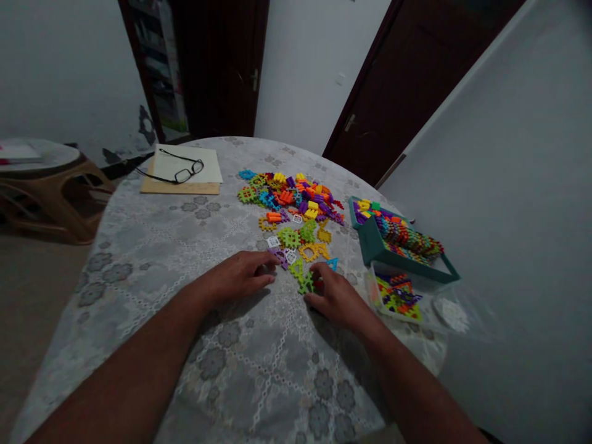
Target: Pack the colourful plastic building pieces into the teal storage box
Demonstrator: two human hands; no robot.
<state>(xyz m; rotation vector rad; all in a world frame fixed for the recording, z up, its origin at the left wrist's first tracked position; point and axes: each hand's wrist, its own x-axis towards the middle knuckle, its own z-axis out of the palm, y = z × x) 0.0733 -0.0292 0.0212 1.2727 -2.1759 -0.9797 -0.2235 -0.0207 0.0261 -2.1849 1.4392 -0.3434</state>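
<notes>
My left hand (245, 274) rests over the table, its thumb and fingers apart, with the fingertips at a purple notched plastic building piece (279, 256). Nothing shows between thumb and fingers. Across from it, my right hand (333, 295) has thumb and index finger around a green building piece (306, 283), low at the tabletop. Something red shows partly under that hand. Just beyond the hands lie a light green triangular piece (296, 269), a yellow round-holed piece (308, 251), a blue triangle (332, 264) and a white lattice piece (290, 256).
A mixed pile of building pieces (291, 194) lies farther back. At right stand a teal box (370, 243) of stacked pieces and a clear tub (372, 287) with more, beside a plastic bag (462, 314). Glasses (182, 175) lie on papers (208, 163) at back left.
</notes>
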